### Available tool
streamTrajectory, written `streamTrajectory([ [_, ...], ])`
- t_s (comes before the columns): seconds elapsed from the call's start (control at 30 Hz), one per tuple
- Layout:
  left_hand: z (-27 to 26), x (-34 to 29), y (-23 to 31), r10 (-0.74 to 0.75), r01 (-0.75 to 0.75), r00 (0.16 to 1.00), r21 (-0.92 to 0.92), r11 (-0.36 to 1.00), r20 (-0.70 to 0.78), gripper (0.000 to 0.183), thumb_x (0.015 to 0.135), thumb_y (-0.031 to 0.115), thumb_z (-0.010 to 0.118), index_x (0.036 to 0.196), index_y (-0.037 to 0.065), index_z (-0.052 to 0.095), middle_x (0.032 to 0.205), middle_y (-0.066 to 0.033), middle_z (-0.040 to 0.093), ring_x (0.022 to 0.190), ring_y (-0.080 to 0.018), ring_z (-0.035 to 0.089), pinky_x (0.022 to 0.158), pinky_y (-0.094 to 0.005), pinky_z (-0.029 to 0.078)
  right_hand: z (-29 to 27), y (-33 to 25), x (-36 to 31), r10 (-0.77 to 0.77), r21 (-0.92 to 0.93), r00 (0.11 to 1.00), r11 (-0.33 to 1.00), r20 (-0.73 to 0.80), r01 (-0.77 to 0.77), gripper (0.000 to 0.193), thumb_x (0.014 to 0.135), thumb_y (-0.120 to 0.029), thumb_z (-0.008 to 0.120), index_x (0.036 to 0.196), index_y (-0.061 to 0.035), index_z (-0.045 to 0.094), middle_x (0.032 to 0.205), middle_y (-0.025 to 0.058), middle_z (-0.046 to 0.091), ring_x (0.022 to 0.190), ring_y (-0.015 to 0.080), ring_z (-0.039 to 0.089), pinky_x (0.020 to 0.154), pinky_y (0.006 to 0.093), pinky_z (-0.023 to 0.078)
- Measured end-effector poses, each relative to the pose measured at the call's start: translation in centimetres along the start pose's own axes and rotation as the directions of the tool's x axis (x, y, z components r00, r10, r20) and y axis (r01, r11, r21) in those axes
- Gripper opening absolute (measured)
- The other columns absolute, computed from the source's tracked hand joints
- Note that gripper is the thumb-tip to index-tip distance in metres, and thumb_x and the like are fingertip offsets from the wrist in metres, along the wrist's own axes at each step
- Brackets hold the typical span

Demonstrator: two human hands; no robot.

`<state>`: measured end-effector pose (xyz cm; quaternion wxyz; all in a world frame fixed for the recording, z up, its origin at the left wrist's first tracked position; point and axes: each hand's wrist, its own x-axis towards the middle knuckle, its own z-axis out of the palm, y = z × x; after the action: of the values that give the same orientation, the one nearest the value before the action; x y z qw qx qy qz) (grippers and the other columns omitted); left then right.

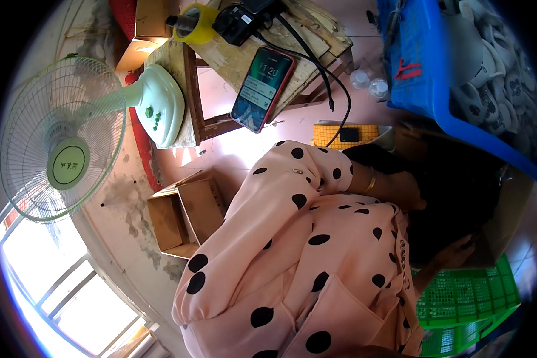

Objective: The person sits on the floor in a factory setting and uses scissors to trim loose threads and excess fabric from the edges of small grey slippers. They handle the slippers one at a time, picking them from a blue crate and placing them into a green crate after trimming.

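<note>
A mass of black material (pixel 453 197) fills an open cardboard box (pixel 510 230) at my right; whether it is cloth or plastic, I cannot make out. My left hand (pixel 409 191), with a gold-coloured bracelet (pixel 371 181) at the wrist, reaches into it from the left, its fingers lost in the dark. Closer to me, my right hand (pixel 455 253) lies at the black material's near edge beside the box wall. Its fingers look bent around that edge, though shadow covers part of them. My pink sleeve with black dots (pixel 262 203) crosses the middle.
A wooden stool (pixel 221 65) bears a lit phone (pixel 262 89), a black charger (pixel 235 25) with cables and a yellow tape roll (pixel 197 24). Far right, a blue crate (pixel 426 77) holds several pale pieces. Green baskets (pixel 468 298), a small cardboard box (pixel 185 215) and a fan (pixel 65 143) stand around me.
</note>
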<state>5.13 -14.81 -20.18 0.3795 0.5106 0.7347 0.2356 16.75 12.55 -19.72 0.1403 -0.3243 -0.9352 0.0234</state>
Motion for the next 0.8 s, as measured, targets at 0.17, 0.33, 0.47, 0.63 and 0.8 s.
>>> streamTrajectory([
  [0.17, -0.5, -0.1, -0.1, -0.035, 0.035, 0.999, -0.028, 0.999, -0.001, 0.03, 0.09, 0.029, 0.053, 0.113, 0.009, 0.057, 0.087, -0.0152, 0.069, 0.082, -0.0311, 0.068, 0.066, -0.0424, 0.053, 0.1, 0.2, -0.2, 0.007, -0.01, 1.0, 1.0, -0.009, -0.007, 0.045, 0.098, -0.046, 0.049, 0.108, -0.0022, 0.058, 0.088, 0.0151, 0.065, 0.074, 0.0315, 0.065, 0.062, 0.0412, 0.051],
  [0.33, -0.2, -0.2, -0.2, -0.059, 0.057, 0.998, -0.058, 0.997, -0.036, 0.03, 0.089, 0.029, 0.054, 0.112, 0.009, 0.057, 0.086, -0.0153, 0.069, 0.081, -0.031, 0.068, 0.067, -0.0422, 0.053, 0.3, 0.3, 0.3, -0.002, 0.015, 1.0, 1.0, 0.028, 0.001, 0.044, 0.097, -0.044, 0.05, 0.108, -0.0026, 0.058, 0.089, 0.0145, 0.066, 0.075, 0.0315, 0.065, 0.062, 0.0422, 0.05],
  [0.47, -0.3, -0.1, -0.2, -0.071, 0.069, 0.997, -0.07, 0.995, -0.027, 0.03, 0.088, 0.029, 0.054, 0.111, 0.01, 0.058, 0.086, -0.0155, 0.069, 0.081, -0.0313, 0.068, 0.068, -0.0421, 0.053, 0.2, 0.2, 0.2, 0.038, -0.003, 0.998, 0.999, 0.046, -0.038, 0.043, 0.097, -0.043, 0.051, 0.106, -0.0021, 0.058, 0.086, 0.0142, 0.065, 0.074, 0.0314, 0.064, 0.061, 0.0423, 0.05],
  [0.63, -0.3, 0.0, -0.2, -0.071, 0.068, 0.997, -0.074, 0.995, -0.038, 0.028, 0.086, 0.031, 0.057, 0.106, 0.01, 0.059, 0.084, -0.0133, 0.069, 0.08, -0.03, 0.068, 0.066, -0.0409, 0.052, 0.2, 0.3, -0.1, 0.018, 0.004, 1.0, 1.0, -0.016, -0.018, 0.042, 0.097, -0.042, 0.052, 0.102, -0.0009, 0.06, 0.086, 0.0148, 0.065, 0.074, 0.0308, 0.065, 0.061, 0.0417, 0.05],
  [0.8, -0.9, -2.2, 0.3, -0.127, 0.073, 0.986, -0.419, 0.905, -0.103, 0.033, 0.084, 0.038, 0.064, 0.1, 0.009, 0.061, 0.081, -0.0069, 0.068, 0.082, -0.0265, 0.067, 0.067, -0.0373, 0.05, 1.3, 3.3, 5.2, -0.01, -0.044, 0.998, 0.999, 0.061, 0.013, 0.045, 0.098, -0.042, 0.051, 0.105, 0.0011, 0.063, 0.096, 0.0182, 0.067, 0.081, 0.0316, 0.065, 0.067, 0.0405, 0.051],
])
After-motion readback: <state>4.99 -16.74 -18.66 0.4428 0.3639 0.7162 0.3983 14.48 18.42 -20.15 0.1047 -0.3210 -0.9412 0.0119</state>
